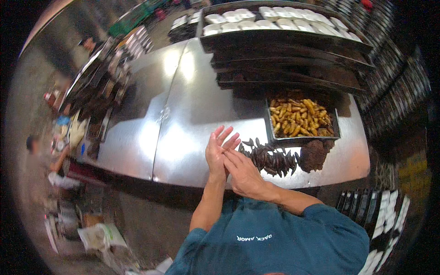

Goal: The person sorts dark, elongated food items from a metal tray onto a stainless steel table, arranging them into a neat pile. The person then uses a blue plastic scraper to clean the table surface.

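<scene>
Above the front edge of a metal-topped table, my left hand (215, 154) is raised, palm up, its fingers extended and somewhat apart. My right hand (245, 173) lies across it, with its extended fingers against the left palm. Whether anything sits between the palms is hidden. Just right of my hands, many dark brown spindle-shaped pieces (275, 160) lie side by side on the metal. A crumbly dark brown mass (313, 156) rests beside them. Behind these stands a metal tray (306, 138) filled with glossy yellow-brown elongated pieces (300, 117).
Stacked dark trays (292, 74) occupy the table's back right, the top one holding white rounded pieces (247, 24). Racked trays (385, 86) stand at the right. More trays (96, 82) crowd the left end, near a person (32, 146). A seam (161, 117) crosses the tabletop.
</scene>
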The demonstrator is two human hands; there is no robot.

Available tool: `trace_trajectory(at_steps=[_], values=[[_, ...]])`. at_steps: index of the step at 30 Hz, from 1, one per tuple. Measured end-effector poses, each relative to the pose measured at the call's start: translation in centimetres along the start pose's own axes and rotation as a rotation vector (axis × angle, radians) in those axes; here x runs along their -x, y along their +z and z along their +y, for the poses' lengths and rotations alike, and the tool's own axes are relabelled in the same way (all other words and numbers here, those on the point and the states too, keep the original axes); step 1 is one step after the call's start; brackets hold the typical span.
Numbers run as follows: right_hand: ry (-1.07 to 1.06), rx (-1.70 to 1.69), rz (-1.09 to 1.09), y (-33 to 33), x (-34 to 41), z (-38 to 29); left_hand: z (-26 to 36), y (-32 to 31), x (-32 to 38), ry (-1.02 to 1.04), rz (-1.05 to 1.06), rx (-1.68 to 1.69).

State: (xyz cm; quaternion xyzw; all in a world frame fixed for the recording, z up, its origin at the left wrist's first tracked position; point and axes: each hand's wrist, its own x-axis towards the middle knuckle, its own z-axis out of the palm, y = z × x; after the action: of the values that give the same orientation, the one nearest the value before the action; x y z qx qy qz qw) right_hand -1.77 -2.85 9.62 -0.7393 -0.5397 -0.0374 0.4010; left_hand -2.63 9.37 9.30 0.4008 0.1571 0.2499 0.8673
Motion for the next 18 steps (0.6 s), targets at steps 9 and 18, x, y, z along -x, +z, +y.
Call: trace_trajectory(at_steps=[9,18], values=[[0.411,-0.272,0.365,-3.5,1.1,3.2,-6.1,-1.4,-1.7,-0.438,-0.208,0.166],[0.186,0.054,0.247,-1.8,1.9,4.1,-11.7,3.6,1.3,-0.473,-0.383,0.44]])
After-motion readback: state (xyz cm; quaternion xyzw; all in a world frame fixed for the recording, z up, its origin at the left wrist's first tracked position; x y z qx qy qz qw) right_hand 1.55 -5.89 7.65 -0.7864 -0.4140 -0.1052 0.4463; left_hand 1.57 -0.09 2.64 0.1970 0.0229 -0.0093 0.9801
